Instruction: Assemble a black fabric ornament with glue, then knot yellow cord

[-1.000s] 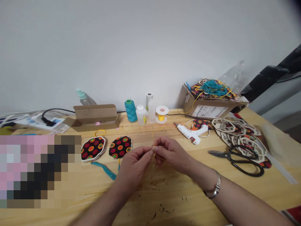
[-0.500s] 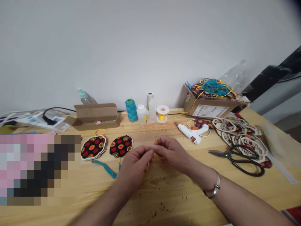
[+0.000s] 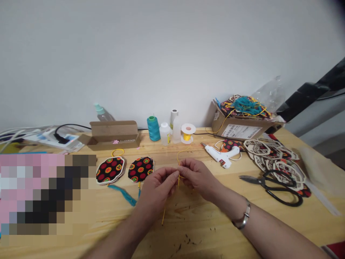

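Note:
My left hand (image 3: 161, 183) and my right hand (image 3: 196, 177) meet over the middle of the table, thumbs and forefingers pinched on a thin yellow cord (image 3: 163, 216). One end of the cord hangs below my left hand; from my right hand it runs back toward a white spool of yellow cord (image 3: 188, 133). The exact crossing of the cord is hidden by my fingers. Left of my hands lie a patterned octagonal piece (image 3: 140, 169) and a stack of similar pieces (image 3: 110, 170) with a teal tassel (image 3: 122, 194).
A white glue gun (image 3: 222, 155) and black-handled scissors (image 3: 272, 181) lie to the right, beside piled wooden frames (image 3: 285, 169). At the back stand a teal thread cone (image 3: 153, 128), bottles (image 3: 164, 133), an open cardboard box (image 3: 114, 142) and a filled carton (image 3: 242, 129). A blurred patch covers the left.
The view has shifted slightly. Both hands keep their pinch near the same spot, and a longer cord end now shows hanging below my left hand.

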The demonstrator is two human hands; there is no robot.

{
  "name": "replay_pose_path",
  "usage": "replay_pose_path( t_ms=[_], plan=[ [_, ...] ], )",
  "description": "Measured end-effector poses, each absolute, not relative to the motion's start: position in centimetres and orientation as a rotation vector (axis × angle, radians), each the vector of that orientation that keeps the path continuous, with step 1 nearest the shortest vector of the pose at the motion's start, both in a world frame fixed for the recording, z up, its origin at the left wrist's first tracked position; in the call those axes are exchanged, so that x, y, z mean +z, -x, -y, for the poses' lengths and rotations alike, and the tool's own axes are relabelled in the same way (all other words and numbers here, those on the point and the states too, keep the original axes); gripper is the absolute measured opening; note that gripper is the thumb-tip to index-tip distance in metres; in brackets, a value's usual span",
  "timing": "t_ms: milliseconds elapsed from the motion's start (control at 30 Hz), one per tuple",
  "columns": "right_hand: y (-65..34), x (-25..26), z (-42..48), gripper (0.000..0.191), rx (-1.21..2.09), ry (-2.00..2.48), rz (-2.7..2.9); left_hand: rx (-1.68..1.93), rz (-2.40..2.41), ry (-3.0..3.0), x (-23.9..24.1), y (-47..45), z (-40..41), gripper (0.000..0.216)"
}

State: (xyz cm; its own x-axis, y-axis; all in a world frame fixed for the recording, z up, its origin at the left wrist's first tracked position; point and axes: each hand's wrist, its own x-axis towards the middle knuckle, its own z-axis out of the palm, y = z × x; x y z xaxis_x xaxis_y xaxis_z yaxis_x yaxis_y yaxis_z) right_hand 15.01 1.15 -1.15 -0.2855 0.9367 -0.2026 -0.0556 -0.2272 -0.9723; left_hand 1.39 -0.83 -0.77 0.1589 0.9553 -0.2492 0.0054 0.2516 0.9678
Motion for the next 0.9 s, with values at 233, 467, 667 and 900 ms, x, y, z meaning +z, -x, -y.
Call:
replay_pose_path(
  t_ms=[233, 467, 667, 900],
  plan=[
    [-14.8, -0.2, -1.7, 0.02, 1.555, 1.245, 1.276, 0.935, -1.247, -1.15, -0.5, -1.3, 0.6, 0.023],
    [-14.0, 0.1, -2.3, 0.012, 1.389, 1.258, 1.369, 0.944, -1.238, -1.02, 0.0, -1.4, 0.7, 0.029],
    [-14.0, -1.3, -2.4, 0.009, 1.262, 1.259, 1.447, 0.946, -1.196, -0.958, -0.6, -1.2, 0.3, 0.027],
    [-14.7, -1.2, -2.8, 0.01, 1.227, 1.254, 1.525, 0.954, -1.202, -1.026, -1.0, -1.0, 0.2, 0.024]
  ],
)
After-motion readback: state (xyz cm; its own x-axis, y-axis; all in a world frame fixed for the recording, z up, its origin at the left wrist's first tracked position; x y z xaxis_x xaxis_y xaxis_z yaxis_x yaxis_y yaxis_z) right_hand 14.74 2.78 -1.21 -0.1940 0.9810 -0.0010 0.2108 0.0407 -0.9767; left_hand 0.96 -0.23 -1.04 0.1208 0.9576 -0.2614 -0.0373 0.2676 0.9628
